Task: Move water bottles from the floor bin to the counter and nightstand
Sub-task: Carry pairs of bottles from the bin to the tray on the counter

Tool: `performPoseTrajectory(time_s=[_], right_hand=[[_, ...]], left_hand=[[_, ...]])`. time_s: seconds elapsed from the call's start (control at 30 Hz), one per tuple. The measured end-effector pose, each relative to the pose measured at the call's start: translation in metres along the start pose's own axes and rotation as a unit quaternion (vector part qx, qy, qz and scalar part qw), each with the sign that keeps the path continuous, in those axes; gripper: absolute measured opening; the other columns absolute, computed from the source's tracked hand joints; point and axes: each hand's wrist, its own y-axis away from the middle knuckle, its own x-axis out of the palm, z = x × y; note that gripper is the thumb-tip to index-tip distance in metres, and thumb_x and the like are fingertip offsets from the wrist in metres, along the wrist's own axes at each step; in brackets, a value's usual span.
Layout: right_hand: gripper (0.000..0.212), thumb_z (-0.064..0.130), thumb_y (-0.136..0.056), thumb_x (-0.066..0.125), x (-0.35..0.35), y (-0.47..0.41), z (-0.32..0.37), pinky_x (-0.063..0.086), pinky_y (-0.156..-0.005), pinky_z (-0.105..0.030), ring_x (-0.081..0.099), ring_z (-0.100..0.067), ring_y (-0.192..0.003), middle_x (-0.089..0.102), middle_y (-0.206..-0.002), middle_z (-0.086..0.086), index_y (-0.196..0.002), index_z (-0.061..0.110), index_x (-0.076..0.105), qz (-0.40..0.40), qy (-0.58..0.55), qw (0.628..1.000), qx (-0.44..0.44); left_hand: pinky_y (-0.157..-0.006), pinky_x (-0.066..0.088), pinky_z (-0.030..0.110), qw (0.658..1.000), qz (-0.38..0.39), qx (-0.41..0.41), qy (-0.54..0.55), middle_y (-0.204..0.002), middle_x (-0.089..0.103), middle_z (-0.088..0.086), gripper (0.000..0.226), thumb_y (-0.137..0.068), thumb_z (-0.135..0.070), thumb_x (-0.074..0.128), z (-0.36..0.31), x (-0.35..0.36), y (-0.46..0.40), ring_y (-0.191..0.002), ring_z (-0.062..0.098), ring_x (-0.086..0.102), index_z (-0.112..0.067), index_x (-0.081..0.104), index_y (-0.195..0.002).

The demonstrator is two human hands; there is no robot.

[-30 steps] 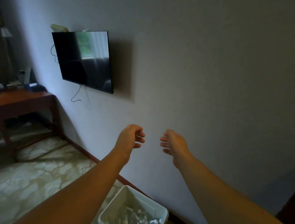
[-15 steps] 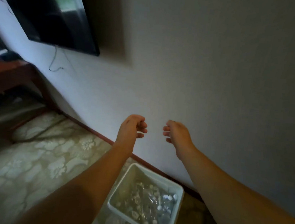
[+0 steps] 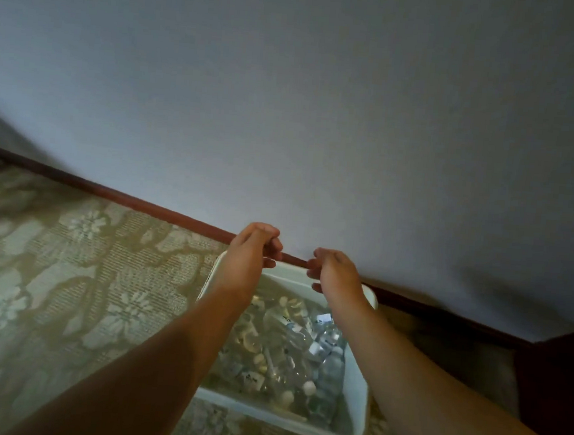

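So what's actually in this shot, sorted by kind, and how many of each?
Hands: 2, left and right, both holding nothing
Bin: 1, white, on the carpet by the wall
Bottles: a jumbled clear heap in the bin, too tangled to count
Total: 3 countable things, plus the bottles
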Motion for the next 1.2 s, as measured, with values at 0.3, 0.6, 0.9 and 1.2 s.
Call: performPoseTrajectory(time_s=[0.3,0.6,0.9,1.2], right_hand=[[0.030,0.024,-0.101,0.048,0.006,-0.118,-0.230,0.049,-0.070,-0.036,0.059,-0.025,-0.071,0.063,-0.084,-0.013,-0.075,0.012,0.057,-0.120,-0.047,0.982,0.136],[0.032,0.024,-0.098,0.060,0.005,-0.156,-0.303,0.052,-0.071,-0.037,0.060,-0.024,-0.080,0.066,-0.096,-0.014,-0.115,-0.002,0.067,-0.187,0.036,0.971,0.144],[0.054,0.036,-0.089,0.076,0.031,-0.165,-0.324,0.058,-0.079,-0.037,0.066,-0.026,-0.096,0.068,-0.117,-0.016,-0.127,0.001,0.060,-0.171,0.138,0.966,0.139],[0.044,0.024,-0.086,0.081,0.022,-0.166,-0.326,0.055,-0.071,-0.031,0.070,-0.020,-0.090,0.071,-0.102,-0.001,-0.123,0.015,0.059,-0.130,-0.070,0.985,0.088]], left_hand=[[-0.069,0.049,0.033,0.995,0.069,-0.046,-0.062,-0.075,0.065,0.002,0.018,-0.099,-0.014,0.050,0.225,-0.011,-0.100,-0.068,0.016,0.061,-0.011,0.065,-0.090],[-0.083,0.052,0.027,0.893,0.254,-0.065,-0.366,-0.118,0.068,0.005,0.026,-0.099,-0.006,0.053,0.338,0.000,-0.134,-0.098,0.014,0.063,-0.022,0.069,-0.111],[-0.121,0.023,0.054,0.595,0.285,0.115,-0.743,-0.159,0.031,0.012,0.073,-0.090,-0.040,0.069,0.371,-0.018,-0.128,-0.146,0.035,0.028,-0.034,0.035,-0.154],[-0.071,0.056,0.026,0.849,0.221,0.020,-0.479,-0.106,0.066,-0.009,0.066,-0.073,-0.048,0.083,0.344,-0.037,-0.133,-0.090,0.011,0.067,-0.032,0.048,-0.126]])
